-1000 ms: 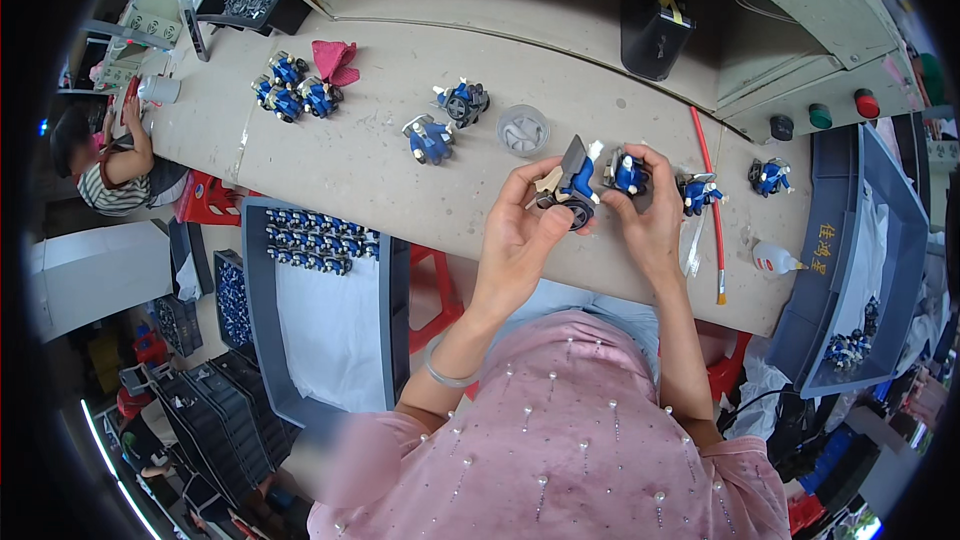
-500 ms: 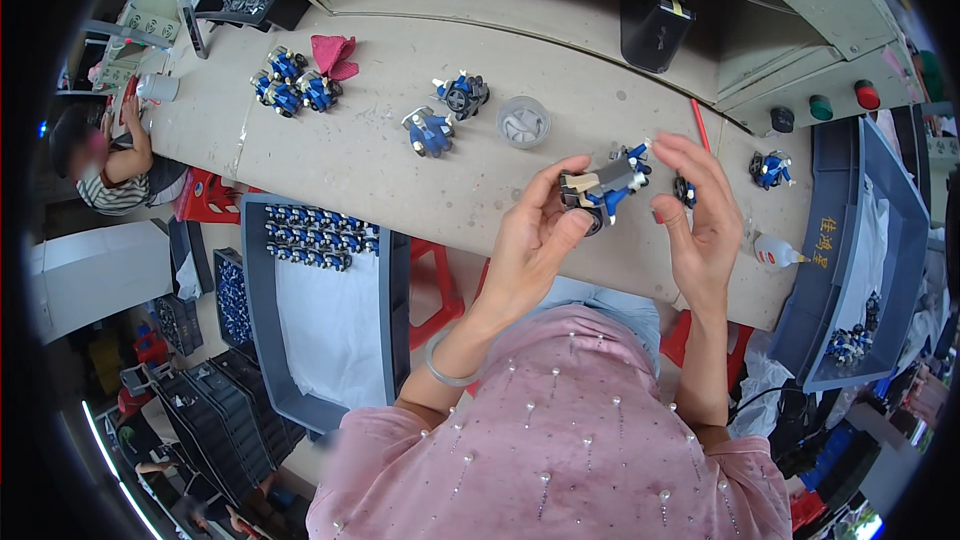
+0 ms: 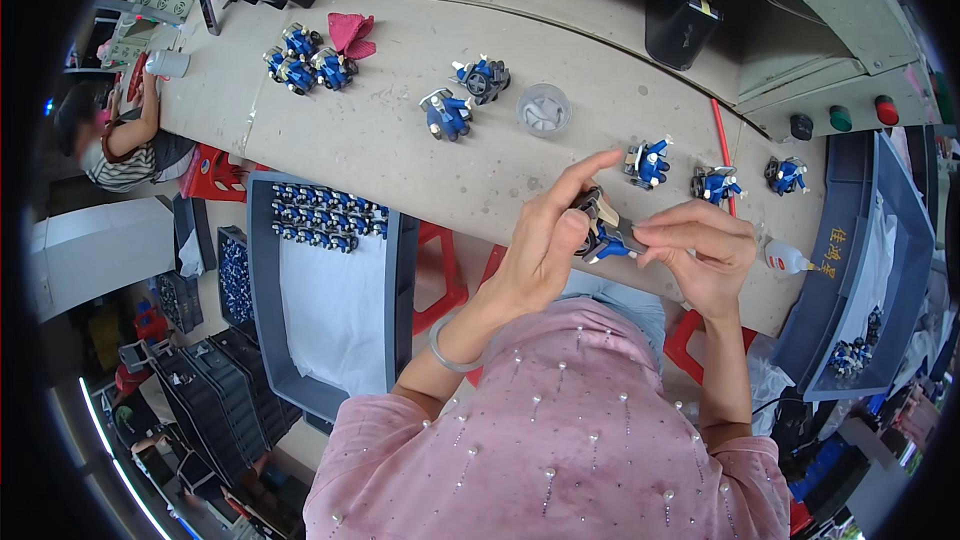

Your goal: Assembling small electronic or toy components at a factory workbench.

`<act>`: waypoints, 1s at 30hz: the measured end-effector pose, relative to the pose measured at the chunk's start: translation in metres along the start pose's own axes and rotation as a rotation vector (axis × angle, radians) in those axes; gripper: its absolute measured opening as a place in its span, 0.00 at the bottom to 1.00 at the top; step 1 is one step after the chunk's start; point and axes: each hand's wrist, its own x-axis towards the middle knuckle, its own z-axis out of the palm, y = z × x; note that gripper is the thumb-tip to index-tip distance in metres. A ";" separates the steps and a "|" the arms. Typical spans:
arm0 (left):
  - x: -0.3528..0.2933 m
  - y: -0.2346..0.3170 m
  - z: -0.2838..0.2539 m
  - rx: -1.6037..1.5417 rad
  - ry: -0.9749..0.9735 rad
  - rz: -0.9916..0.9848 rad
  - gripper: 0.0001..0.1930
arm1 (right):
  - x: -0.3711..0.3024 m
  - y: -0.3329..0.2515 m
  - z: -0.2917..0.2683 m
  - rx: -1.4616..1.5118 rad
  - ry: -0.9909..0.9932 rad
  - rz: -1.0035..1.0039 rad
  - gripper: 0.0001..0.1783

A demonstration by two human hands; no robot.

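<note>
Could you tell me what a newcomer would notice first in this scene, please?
Both hands meet above the near edge of the workbench, the left hand and right hand gripping one small blue toy figure. More blue figures dot the bench, and rows fill the grey tray at left.

- on my long workbench i see small blue toy figures in groups: a cluster at the far left, two more near the middle, three toward the right.
- a red cloth lies just beside the left cluster.
- a clear round cup stands near the middle pair.
- a small white glue bottle lies at the right edge.
- a grey tray on my left holds rows of blue parts over white paper.
- another grey bin sits to the right.
- a second person sits at the far left.
</note>
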 end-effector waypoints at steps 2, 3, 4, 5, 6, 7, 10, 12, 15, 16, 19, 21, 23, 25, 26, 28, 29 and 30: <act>0.001 0.002 -0.003 0.037 -0.022 0.007 0.39 | 0.000 -0.002 0.003 0.026 -0.001 -0.051 0.10; 0.001 0.004 -0.003 0.072 -0.042 0.017 0.39 | 0.000 -0.003 0.004 0.028 0.000 -0.048 0.10; 0.001 0.006 -0.001 0.072 -0.044 0.014 0.39 | 0.000 -0.003 0.004 0.004 -0.008 -0.061 0.09; 0.002 0.007 0.001 0.104 -0.014 0.047 0.38 | 0.002 -0.004 0.005 -0.018 -0.020 -0.076 0.10; 0.003 0.007 0.003 0.135 0.015 0.080 0.37 | 0.002 -0.005 0.005 -0.016 -0.022 -0.076 0.10; 0.003 0.006 0.003 0.136 0.017 0.078 0.37 | 0.002 -0.008 0.006 -0.023 -0.017 -0.070 0.09; 0.006 0.004 0.003 0.134 -0.036 0.142 0.36 | 0.001 -0.014 0.005 -0.035 -0.011 -0.063 0.08; 0.007 0.006 0.002 0.121 -0.069 0.167 0.37 | 0.001 -0.017 0.004 -0.041 -0.009 -0.064 0.08; 0.008 0.008 0.002 0.121 -0.078 0.161 0.37 | 0.003 -0.019 0.003 -0.072 -0.019 -0.085 0.08; 0.008 0.008 0.003 0.120 -0.082 0.162 0.37 | 0.003 -0.020 0.003 -0.075 -0.022 -0.081 0.09; 0.006 0.010 0.003 0.074 -0.087 0.163 0.37 | 0.005 -0.024 0.001 -0.084 -0.048 -0.073 0.09; 0.005 0.011 0.002 0.071 -0.092 0.130 0.37 | 0.005 -0.025 0.001 -0.095 -0.069 -0.070 0.10; 0.004 0.012 -0.001 0.076 -0.109 0.105 0.38 | 0.006 -0.024 0.001 -0.085 -0.080 -0.050 0.11; 0.005 0.012 -0.004 0.082 -0.127 0.080 0.39 | 0.007 -0.022 0.001 -0.059 -0.054 -0.042 0.12; 0.005 0.012 -0.006 0.052 -0.162 0.049 0.38 | 0.007 -0.022 0.001 -0.034 -0.033 -0.036 0.13; 0.005 0.010 -0.005 0.024 -0.198 0.020 0.37 | 0.008 -0.022 0.001 -0.038 -0.010 -0.016 0.14; 0.004 0.008 -0.003 -0.057 -0.158 -0.020 0.36 | 0.007 -0.022 0.002 -0.041 0.014 0.007 0.15; 0.003 0.005 -0.003 -0.137 -0.118 -0.060 0.36 | 0.006 -0.021 0.003 -0.041 0.017 0.007 0.15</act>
